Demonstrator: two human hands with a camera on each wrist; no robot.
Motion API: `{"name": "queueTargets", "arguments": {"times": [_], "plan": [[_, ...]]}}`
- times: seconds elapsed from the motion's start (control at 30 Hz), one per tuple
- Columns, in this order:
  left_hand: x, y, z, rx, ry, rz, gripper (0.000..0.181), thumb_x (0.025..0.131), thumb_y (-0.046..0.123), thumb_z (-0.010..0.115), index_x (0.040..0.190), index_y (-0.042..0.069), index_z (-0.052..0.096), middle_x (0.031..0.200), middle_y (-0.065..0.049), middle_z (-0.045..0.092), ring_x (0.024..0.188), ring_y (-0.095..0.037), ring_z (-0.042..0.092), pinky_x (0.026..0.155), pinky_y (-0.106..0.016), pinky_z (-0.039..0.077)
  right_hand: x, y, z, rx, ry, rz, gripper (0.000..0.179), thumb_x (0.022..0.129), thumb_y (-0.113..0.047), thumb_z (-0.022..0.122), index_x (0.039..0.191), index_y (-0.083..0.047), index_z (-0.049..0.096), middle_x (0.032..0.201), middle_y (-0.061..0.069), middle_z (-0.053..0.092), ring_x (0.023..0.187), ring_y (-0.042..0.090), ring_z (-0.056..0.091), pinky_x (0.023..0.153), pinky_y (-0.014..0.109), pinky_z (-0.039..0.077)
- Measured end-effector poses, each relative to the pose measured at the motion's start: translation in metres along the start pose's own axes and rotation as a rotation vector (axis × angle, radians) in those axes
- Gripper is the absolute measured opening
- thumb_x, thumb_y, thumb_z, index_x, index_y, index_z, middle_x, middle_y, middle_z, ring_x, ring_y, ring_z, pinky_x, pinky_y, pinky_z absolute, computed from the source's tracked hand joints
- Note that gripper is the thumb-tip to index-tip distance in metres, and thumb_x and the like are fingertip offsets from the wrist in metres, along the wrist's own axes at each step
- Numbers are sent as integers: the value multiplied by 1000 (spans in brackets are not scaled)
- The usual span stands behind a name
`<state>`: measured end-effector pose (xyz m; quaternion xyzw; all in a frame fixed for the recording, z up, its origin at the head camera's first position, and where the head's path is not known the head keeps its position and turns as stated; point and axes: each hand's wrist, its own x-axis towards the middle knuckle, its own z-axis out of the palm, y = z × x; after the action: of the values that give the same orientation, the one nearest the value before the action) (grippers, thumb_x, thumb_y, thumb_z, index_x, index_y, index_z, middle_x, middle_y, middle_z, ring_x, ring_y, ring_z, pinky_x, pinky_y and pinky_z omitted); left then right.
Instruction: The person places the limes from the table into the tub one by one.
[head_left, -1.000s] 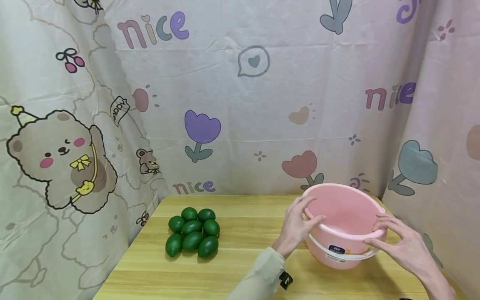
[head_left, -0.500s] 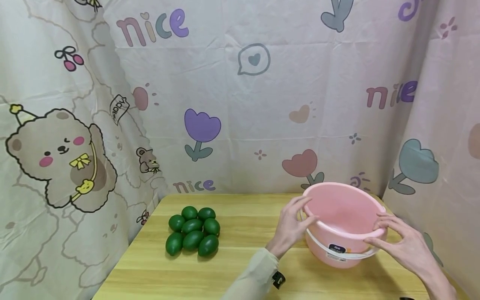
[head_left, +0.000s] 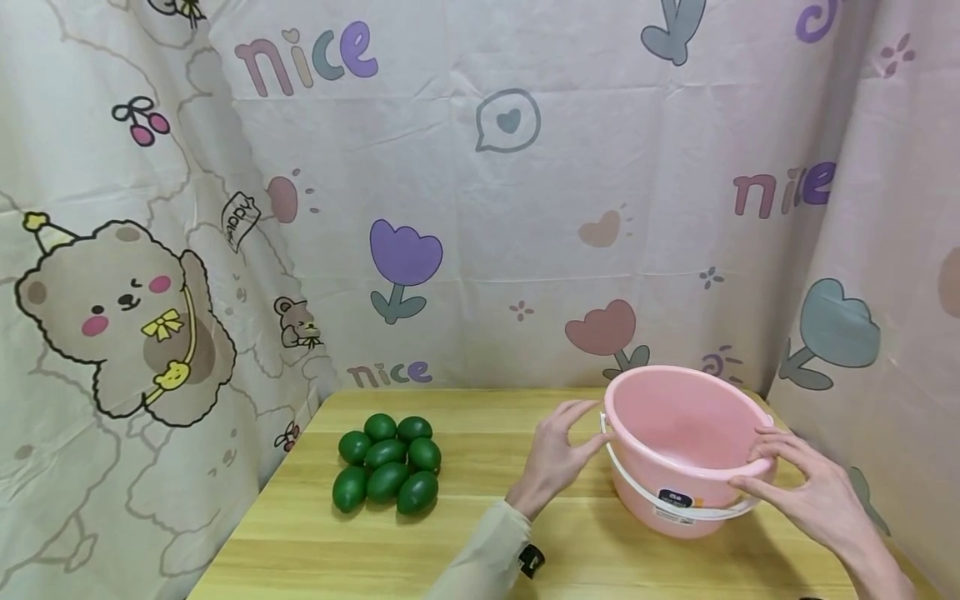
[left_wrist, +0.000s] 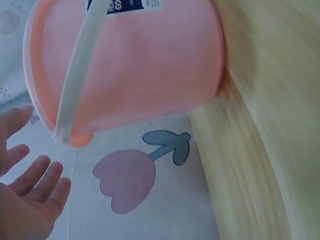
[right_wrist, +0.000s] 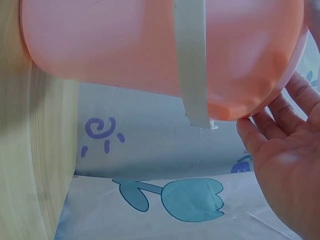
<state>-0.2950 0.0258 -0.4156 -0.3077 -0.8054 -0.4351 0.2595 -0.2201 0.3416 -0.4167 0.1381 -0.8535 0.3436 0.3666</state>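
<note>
The pink bucket point(head_left: 652, 471) is on the wooden table point(head_left: 487, 450), between the two hands, and it looks like it stands up straight. The right hand point(head_left: 806, 492) pinches the rim on its own side, with the thumb outside and the fingers over the edge. The left hand point(head_left: 553, 454) holds nothing. Its fingers are spread wide, and their tips are right beside the other side of the rim. I can't tell for sure if one of them touches it. The white handle point(head_left: 708, 513) hangs down between the hands, across the front of the bucket, under the right hand's pinch. The green fruits point(head_left: 387, 454) lie bunched together on the table, well apart from the left hand, on the side away from the bucket. My guess is that putting the bucket in its spot is about done, since it rests on the table and just one hand grips it. What is not done is the letting go by the right hand. The fruits look untouched so far. I see none of them in the part of the bucket that shows, but its bottom is partly hidden.
</note>
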Motion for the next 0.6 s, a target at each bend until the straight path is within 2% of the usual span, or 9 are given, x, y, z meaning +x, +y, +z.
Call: {"name": "queueTargets", "arguments": {"times": [0.33,0.6], "plan": [[-12,-18,-20,48,-40,11,45,87,19,75,130,11,62,128,-7,65,119,-19,62,102,-31,49,-1,2,1,7,11,-5,42,53,-11,95,85,-23,70,120,-32,54,113,-24,42,93,-6,22],[-24,-38,-40,81,-63,-46,43,89,20,72,130,10,62,129,-8,65,119,-23,61,101,-36,51,-1,0,0,-4,-30,26,38,59,-15,94,87,-23,69,123,-34,52,114,-26,39,94,-4,18]]}}
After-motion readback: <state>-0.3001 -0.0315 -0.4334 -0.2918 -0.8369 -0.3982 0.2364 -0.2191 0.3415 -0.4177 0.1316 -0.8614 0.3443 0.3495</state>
